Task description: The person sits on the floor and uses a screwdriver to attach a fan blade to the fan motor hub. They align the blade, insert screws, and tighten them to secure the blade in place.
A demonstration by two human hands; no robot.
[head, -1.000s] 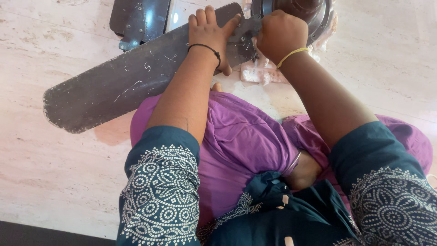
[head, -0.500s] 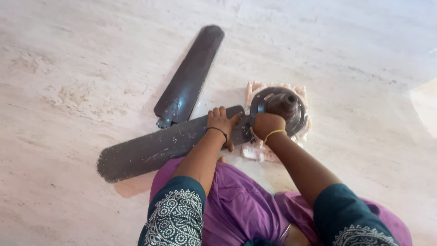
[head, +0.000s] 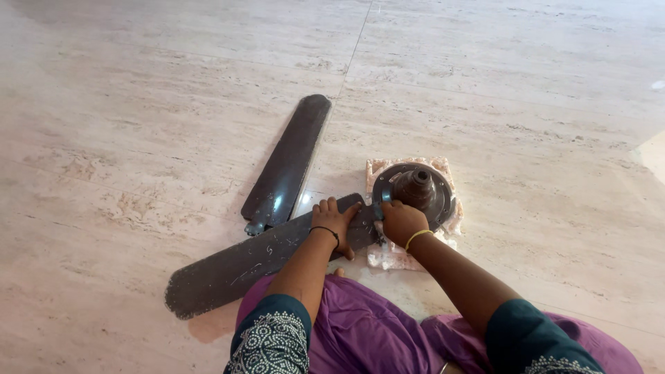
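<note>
Spreading widest across the view: a pale, veined stone-tile floor (head: 138,125), bearing every item below.

Dark brown, scratched metal fan blade (head: 263,255), long and flat, lying on the floor with its root end pointed at the motor; apparently laid so to bring its bracket up against the hub.

Second dark brown glossy fan blade (head: 287,163), loose, lying just beyond the first and angled away, touched by neither hand.

Purple cloth trousers (head: 360,332) of the seated person, close against the near blade.

Pale pink, worn square of cloth padding (head: 388,255), spread under the motor, likely to cushion it against the stone.

Round dark metal ceiling-fan motor housing (head: 415,190) with a raised central hub, resting on the padding.

Left hand (head: 332,220), black band at the wrist, pressed palm-down with fingers spread on the near blade's root end; it grips nothing, seemingly pinning the blade flat.

Right hand (head: 400,221), yellow band at the wrist, fingers curled shut at the junction of blade bracket and motor rim; what its grip encloses cannot be told. The junction lies directly under this hand, just beside the left thumb.
</note>
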